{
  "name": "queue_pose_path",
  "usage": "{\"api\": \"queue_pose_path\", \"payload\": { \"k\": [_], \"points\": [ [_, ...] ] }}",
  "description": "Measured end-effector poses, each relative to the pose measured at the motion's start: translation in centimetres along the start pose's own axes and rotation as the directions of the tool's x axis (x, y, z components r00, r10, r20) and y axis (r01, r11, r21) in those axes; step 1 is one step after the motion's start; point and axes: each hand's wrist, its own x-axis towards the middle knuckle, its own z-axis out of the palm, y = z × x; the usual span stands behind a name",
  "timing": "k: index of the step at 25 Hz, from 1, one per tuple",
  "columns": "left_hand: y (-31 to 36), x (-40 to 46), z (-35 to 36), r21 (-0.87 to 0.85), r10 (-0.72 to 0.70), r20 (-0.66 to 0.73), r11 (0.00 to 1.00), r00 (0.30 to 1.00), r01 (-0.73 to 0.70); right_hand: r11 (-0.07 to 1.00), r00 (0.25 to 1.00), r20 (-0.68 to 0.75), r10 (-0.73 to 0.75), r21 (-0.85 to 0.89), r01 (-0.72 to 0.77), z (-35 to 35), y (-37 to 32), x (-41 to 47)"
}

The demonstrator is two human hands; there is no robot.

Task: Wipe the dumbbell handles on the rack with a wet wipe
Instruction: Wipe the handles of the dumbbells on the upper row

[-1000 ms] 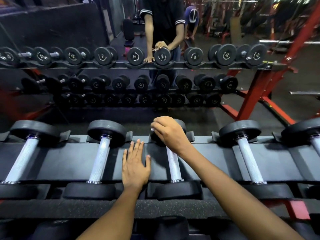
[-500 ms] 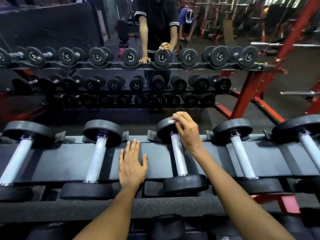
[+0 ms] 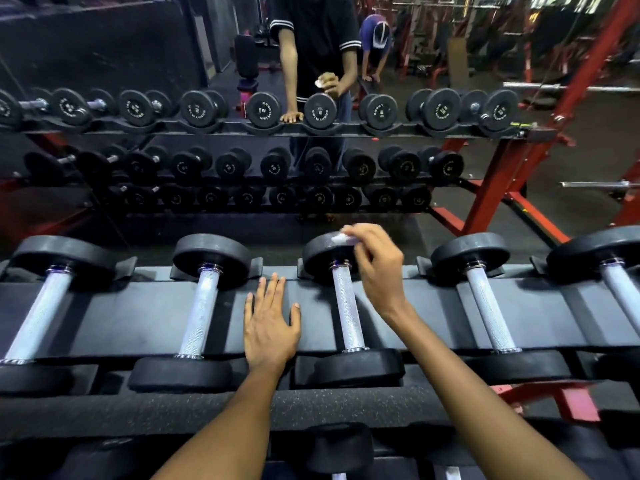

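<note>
Dumbbells (image 3: 348, 306): five on rack (image 3: 138, 317); right hand (image 3: 375, 268) pinches wipe (image 3: 341, 239), left hand (image 3: 270, 327) flat.

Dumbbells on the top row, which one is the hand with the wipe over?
The middle dumbbell: the right hand pinches the wipe over its far head.

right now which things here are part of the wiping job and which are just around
Part of the job:
- wet wipe, pinched in the right hand
- middle dumbbell's handle, bare below that hand
- other dumbbell handles, e.g.
- rack shelf, with the left hand resting flat on it

Just around:
- mirror behind the rack
- red frame reflected in it
</note>
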Motion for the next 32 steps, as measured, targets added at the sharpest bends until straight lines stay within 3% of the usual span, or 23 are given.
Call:
{"api": "queue_pose_path", "payload": {
  "k": [2,3,4,5,6,7,8,10,12,14,15,16,19,20,21,24,25,28,30,32],
  "points": [
    [0.1,0.0,0.0,0.013,0.001,0.01,1.0,1.0,-0.001,0.926,0.93,-0.053,0.363,-0.088,-0.367,-2.9,0.1,-2.0],
    [0.1,0.0,0.0,0.017,0.001,0.01,1.0,1.0,-0.001,0.805,0.821,0.012,0.571,-0.202,-0.558,-4.1,0.3,-3.2],
    [0.1,0.1,0.0,0.018,-0.001,0.011,1.0,1.0,0.001,0.644,0.631,0.139,0.763,-0.243,-0.725,-4.5,0.7,-4.4],
    [0.1,0.1,0.0,0.02,-0.003,0.015,1.0,1.0,0.002,0.477,0.407,0.318,0.856,-0.185,-0.859,-4.3,0.7,-5.0],
    [0.1,0.0,0.0,0.02,-0.004,0.018,1.0,1.0,0.003,0.348,0.261,0.479,0.838,-0.1,-0.932,-3.6,1.0,-5.0],
    [0.1,0.0,0.0,0.02,-0.004,0.02,1.0,1.0,0.004,0.269,0.203,0.578,0.791,-0.03,-0.963,-2.7,1.1,-4.1],
    [0.2,0.0,-0.1,0.02,-0.002,0.022,1.0,1.0,0.002,0.206,0.19,0.603,0.774,0.044,-0.978,-1.8,1.3,-2.4],
    [0.2,0.0,-0.1,0.015,-0.001,0.02,1.0,1.0,0.001,0.152,0.256,0.572,0.779,0.225,-0.963,-0.7,2.0,0.5],
    [0.2,-0.1,-0.1,0.008,0.002,0.013,1.0,1.0,-0.002,0.184,0.263,0.592,0.762,0.191,-0.964,-1.1,2.2,0.4],
    [0.1,-0.1,-0.2,0.012,0.007,0.013,1.0,1.0,-0.007,0.305,0.091,0.716,0.692,-0.176,-0.936,-2.4,1.8,-1.9],
    [0.1,0.0,-0.2,0.014,0.006,0.013,1.0,1.0,-0.006,0.35,0.001,0.754,0.657,-0.304,-0.886,-2.5,1.6,-2.6],
    [0.0,0.0,-0.2,0.013,0.005,0.014,1.0,1.0,-0.005,0.335,-0.032,0.763,0.645,-0.321,-0.886,-2.1,1.5,-2.2],
    [0.1,-0.1,0.0,0.036,-0.008,0.02,0.999,1.0,0.007,0.094,0.111,0.708,0.697,0.063,-0.994,-0.1,2.3,0.9],
    [0.1,0.0,0.1,0.057,-0.016,0.026,0.998,1.0,0.014,0.053,0.119,0.712,0.692,0.114,-0.992,0.3,2.6,0.9],
    [0.0,0.1,0.2,0.077,-0.02,0.035,0.997,0.999,0.017,0.055,0.09,0.753,0.652,0.072,-0.996,0.2,2.8,0.3],
    [-0.2,0.2,0.4,0.104,-0.024,0.05,0.994,0.998,0.018,0.267,-0.079,0.827,0.557,-0.268,-0.926,-0.9,3.2,-2.2],
    [-0.2,0.3,0.4,0.097,-0.026,0.049,0.995,0.998,0.021,0.248,-0.072,0.817,0.573,-0.256,-0.934,-0.5,2.9,-1.2],
    [-0.1,0.1,0.3,0.084,-0.029,0.032,0.996,0.999,0.027,0.052,0.108,0.698,0.708,0.101,-0.993,0.7,2.4,1.0],
    [0.0,0.2,0.3,0.077,-0.031,0.031,0.997,0.999,0.029,0.127,0.095,0.72,0.687,0.009,-0.992,-0.2,2.2,-0.4],
    [0.0,0.3,0.3,0.079,-0.032,0.03,0.996,0.999,0.029,0.311,-0.03,0.751,0.66,-0.309,-0.899,-2.0,1.7,-2.6]
  ]
}}
